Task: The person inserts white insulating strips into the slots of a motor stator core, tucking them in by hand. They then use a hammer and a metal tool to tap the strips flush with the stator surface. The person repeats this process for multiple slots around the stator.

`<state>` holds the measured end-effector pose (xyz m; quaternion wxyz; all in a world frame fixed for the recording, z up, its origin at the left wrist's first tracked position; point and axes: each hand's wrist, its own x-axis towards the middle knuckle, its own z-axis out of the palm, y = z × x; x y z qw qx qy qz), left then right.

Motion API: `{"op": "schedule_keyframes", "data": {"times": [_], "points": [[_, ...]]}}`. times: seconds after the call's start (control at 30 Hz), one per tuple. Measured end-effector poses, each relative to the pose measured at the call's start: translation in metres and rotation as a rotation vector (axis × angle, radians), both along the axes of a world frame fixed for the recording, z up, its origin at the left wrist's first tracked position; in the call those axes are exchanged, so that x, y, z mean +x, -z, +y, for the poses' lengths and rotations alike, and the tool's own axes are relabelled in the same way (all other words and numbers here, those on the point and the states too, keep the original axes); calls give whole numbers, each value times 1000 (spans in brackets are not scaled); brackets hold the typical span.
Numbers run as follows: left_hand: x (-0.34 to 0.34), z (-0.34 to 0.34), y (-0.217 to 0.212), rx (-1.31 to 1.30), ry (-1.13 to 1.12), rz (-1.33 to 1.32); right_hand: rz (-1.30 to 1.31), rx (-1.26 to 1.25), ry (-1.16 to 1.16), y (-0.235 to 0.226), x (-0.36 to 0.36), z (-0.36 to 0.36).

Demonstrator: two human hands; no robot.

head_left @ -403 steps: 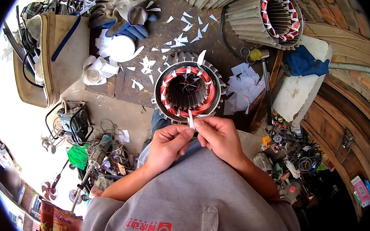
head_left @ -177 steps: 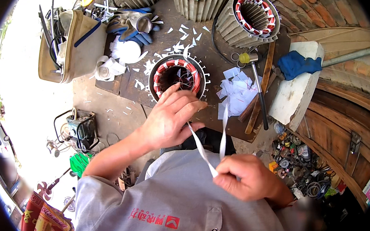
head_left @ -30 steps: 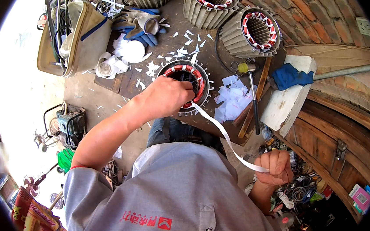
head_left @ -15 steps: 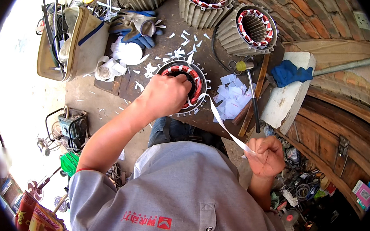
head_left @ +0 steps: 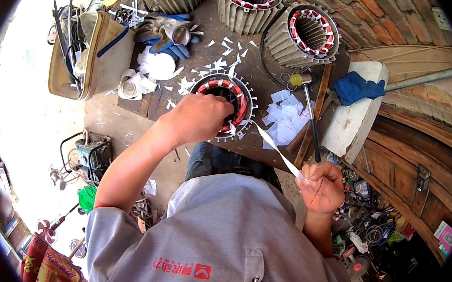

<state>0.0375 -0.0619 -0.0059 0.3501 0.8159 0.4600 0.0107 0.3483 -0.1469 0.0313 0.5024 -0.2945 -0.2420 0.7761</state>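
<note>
A motor stator [head_left: 254, 102] with a ring of red winding [head_left: 242, 103] stands on the bench in front of me. My left hand [head_left: 202, 116] reaches over its near left side, fingers curled down into the dark bore. What those fingertips hold is hidden. White tape [head_left: 272, 143] runs from the winding's lower right edge out to my right hand [head_left: 322, 187]. That hand is closed, pinching the tape between thumb and fingers, right of my body and off the bench edge. Short white tape wraps show at the winding's top and bottom.
Two finned stators [head_left: 303, 37] [head_left: 252, 10] stand at the back right. White paper pieces [head_left: 286, 119], a hammer [head_left: 311, 117] and a wooden strip [head_left: 318, 114] lie right. Gloves [head_left: 165, 33], tape rolls [head_left: 134, 84] and a plastic bucket [head_left: 92, 61] are left. A white block [head_left: 355, 113] bears a blue cloth [head_left: 356, 88].
The tape between the winding and my right hand is straighter, its loop beside the stator smaller. My right hand's fingers have shifted slightly on it. My left hand stays at the bore.
</note>
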Motion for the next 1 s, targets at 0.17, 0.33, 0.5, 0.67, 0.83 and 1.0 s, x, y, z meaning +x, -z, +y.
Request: {"op": "schedule_keyframes", "data": {"times": [0.17,0.33,0.5,0.67,0.83,1.0], "points": [[10,4,4,5,30,82,-18,-7,31,2,5,-3],[16,8,-1,-33,-1,145,-6,-10,50,4,5,-3],[16,-4,7,81,-149,102,-26,-9,39,4,3,3],[0,-7,10,-83,-255,-123,-45,17,19,9,3,8],[-4,10,4,-325,-61,-42,-16,-41,41,10,0,11],[4,13,0,-366,-113,73,-176,89,89,18,5,12]]}}
